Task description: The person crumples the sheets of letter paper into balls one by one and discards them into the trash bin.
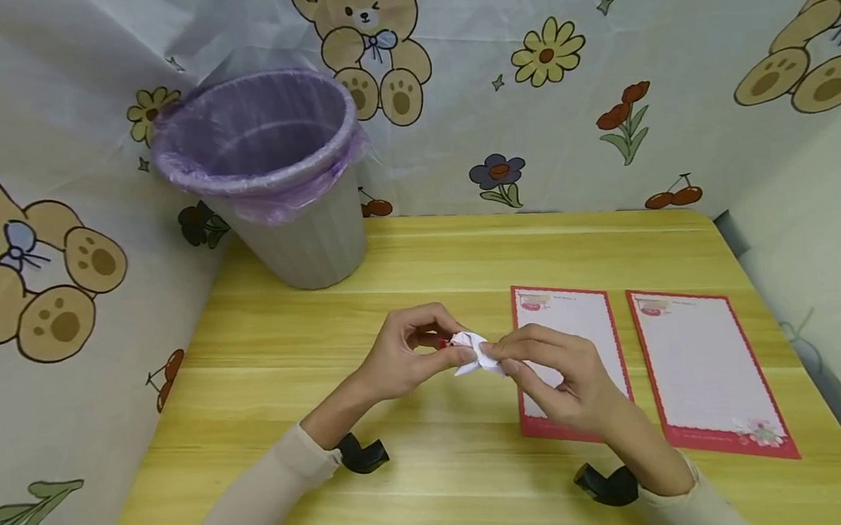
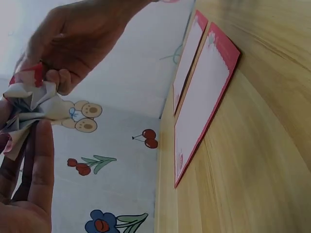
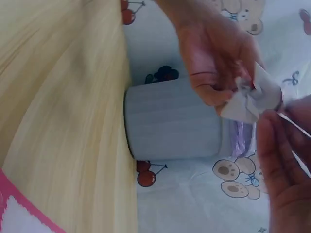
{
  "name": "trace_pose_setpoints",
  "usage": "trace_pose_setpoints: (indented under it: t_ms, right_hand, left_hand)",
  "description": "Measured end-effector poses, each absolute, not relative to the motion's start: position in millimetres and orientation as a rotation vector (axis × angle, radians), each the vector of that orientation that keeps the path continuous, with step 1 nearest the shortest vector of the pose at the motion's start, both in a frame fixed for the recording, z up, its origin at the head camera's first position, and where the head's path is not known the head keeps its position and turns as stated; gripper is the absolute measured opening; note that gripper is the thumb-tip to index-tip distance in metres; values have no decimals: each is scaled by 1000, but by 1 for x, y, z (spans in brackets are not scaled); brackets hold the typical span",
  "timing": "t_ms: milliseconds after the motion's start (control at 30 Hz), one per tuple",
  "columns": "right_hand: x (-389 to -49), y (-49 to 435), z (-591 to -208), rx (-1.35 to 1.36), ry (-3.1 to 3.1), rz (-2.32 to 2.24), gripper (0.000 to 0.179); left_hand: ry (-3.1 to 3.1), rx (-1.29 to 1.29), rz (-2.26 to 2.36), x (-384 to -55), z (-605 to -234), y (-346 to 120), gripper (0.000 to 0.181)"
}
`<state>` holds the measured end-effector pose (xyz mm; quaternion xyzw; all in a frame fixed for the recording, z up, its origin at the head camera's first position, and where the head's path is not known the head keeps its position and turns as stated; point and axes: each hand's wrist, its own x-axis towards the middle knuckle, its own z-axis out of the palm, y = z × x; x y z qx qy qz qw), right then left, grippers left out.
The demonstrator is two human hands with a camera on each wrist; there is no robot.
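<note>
A small folded piece of white paper with red edges (image 1: 478, 350) is held above the table between both hands. My left hand (image 1: 413, 354) pinches its left side between thumb and fingers. On the other side, my right hand (image 1: 564, 370) pinches the paper with thumb and forefinger. In the left wrist view the folded paper (image 2: 31, 104) looks crumpled, with several flaps standing out and a red patch at the top. The right wrist view shows pointed flaps on the paper (image 3: 255, 97); the fingers hide part of it.
Two red-bordered sheets of notepaper (image 1: 709, 365) lie side by side on the right of the wooden table (image 1: 434, 486), one partly under my right hand. A grey bin (image 1: 311, 245) with a purple liner stands at the back left. Bear-patterned cloth (image 1: 443, 36) hangs behind.
</note>
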<state>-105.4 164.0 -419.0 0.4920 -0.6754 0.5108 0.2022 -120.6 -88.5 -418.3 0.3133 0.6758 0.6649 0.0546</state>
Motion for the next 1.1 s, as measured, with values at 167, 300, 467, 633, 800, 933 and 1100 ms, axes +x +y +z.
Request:
trace_pose_setpoints:
  t_ms: [167, 300, 467, 633, 800, 933, 1100]
  right_hand:
    - [-104, 172, -424, 1399, -1913, 1857, 26]
    - [-103, 171, -423, 1326, -1943, 1914, 35]
    - [-101, 166, -419, 1225, -2015, 1882, 45]
    - [-98, 165, -418, 1187, -2006, 1873, 41]
    - [-99, 167, -415, 1162, -1996, 1913, 44]
    - [-99, 166, -417, 1163, -1983, 1924, 46]
    - [-100, 163, -421, 1128, -1987, 1891, 42]
  left_hand:
    - [1923, 1069, 1971, -121, -419, -93, 17]
    - [1857, 1078, 2027, -121, -419, -93, 20]
    - [1820, 1049, 2139, -120, -418, -92, 21]
    - [1889, 1029, 2155, -118, -414, -88, 16]
    - [1920, 1051, 2165, -116, -413, -83, 13]
    - [1952, 1069, 2142, -112, -411, -80, 17]
    - [1984, 1051, 2135, -109, -413, -76, 18]
